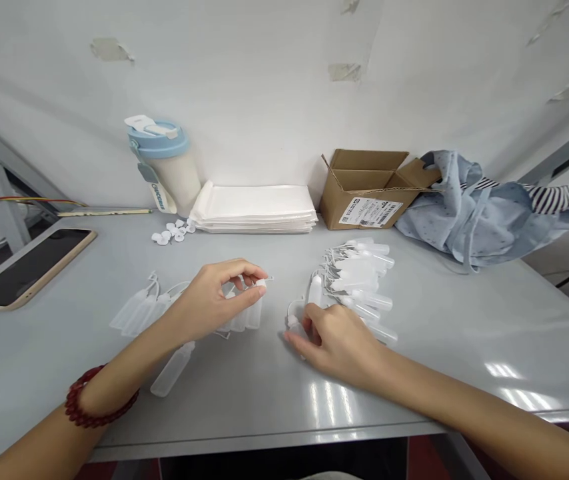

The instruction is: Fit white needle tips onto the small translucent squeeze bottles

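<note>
My left hand (219, 297) is closed, with thumb and fingertips at the white cap of a small translucent dropper bottle (253, 316). Several similar bottles lie side by side under that hand, partly hidden by it. My right hand (337, 340) rests on the table, thumb and index finger closed round another dropper bottle (295, 325) with a thin looped strap at its neck. Just beyond those fingers is a capped bottle (315, 289). A pile of capped bottles (362, 273) spreads behind the right hand. A bottle without a visible cap (172, 370) lies below my left forearm.
More strapped bottles (137, 313) lie left of my left wrist. Loose white caps (172, 232) sit near a blue-lidded tumbler (177, 173). Along the wall stand a stack of white padded envelopes (257, 208), an open cardboard box (364, 203) and a blue cloth bag (494, 213). A phone (27, 267) lies left.
</note>
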`<state>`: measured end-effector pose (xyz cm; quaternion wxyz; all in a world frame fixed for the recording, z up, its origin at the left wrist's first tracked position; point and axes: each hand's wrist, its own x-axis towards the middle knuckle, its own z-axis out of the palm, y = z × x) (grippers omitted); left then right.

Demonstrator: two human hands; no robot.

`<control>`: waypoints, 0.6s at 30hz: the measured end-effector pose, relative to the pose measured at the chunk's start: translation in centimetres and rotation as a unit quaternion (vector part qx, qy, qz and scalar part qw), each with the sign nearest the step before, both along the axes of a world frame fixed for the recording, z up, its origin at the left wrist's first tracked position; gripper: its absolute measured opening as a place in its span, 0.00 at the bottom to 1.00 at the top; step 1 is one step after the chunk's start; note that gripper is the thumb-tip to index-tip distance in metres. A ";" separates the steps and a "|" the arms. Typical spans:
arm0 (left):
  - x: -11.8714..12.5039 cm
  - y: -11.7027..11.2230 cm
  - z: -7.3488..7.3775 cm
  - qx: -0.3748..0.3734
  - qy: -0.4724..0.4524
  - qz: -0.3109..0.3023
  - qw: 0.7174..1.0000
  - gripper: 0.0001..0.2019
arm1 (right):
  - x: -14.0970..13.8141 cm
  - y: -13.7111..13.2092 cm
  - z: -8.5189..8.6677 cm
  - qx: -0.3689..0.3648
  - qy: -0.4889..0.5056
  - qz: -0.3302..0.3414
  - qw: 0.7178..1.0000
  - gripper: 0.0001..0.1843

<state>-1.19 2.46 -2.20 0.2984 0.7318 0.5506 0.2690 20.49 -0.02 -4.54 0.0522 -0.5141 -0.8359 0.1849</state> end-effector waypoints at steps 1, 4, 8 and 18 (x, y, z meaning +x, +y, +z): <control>0.1 0.0 0.0 -0.001 -0.001 -0.003 1.000 0.10 | 0.0 0.0 0.1 0.005 -0.013 0.004 1.000 0.18; 0.2 -0.1 0.0 -0.005 -0.004 -0.008 1.000 0.11 | -0.1 0.1 0.1 0.018 -0.033 0.015 0.999 0.17; 0.3 -0.2 -0.1 -0.010 -0.009 -0.011 1.000 0.10 | -0.1 0.2 -0.6 0.042 -0.015 0.025 0.999 0.15; 0.4 -0.7 0.8 -0.027 -0.042 -0.070 0.996 0.09 | 0.5 0.5 -1.7 0.099 0.188 0.023 0.977 0.14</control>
